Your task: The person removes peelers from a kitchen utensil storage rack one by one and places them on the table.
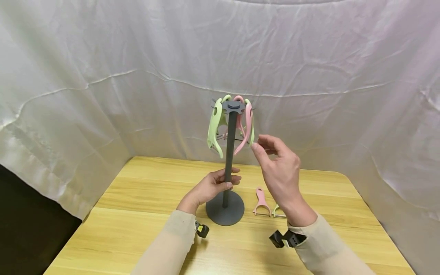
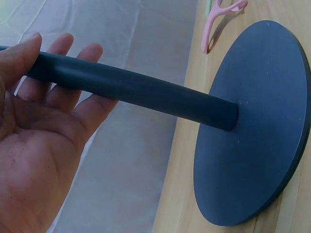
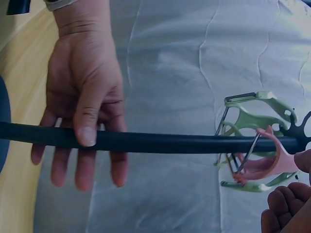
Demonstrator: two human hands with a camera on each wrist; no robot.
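A dark stand with a slim pole (image 1: 231,152) and a round base (image 1: 225,214) stands upright on the table. My left hand (image 1: 214,184) holds the pole low down; the left wrist view shows the thumb (image 2: 24,56) on one side and the fingers behind. Green Y-shaped peelers (image 1: 214,124) and pink ones (image 1: 246,126) hang from hooks around the stand's top. My right hand (image 1: 280,164) is raised beside them at the right, fingers loosely bent. In the right wrist view its thumb (image 3: 303,160) is close to the handle of a pink peeler (image 3: 267,162), with a gap between thumb and fingers.
On the wooden table (image 1: 154,229), a pink peeler (image 1: 261,200) lies right of the base. Next to it lies a green peeler (image 1: 279,212), partly hidden by my right wrist. A pale curtain (image 1: 172,49) surrounds the table's back and sides.
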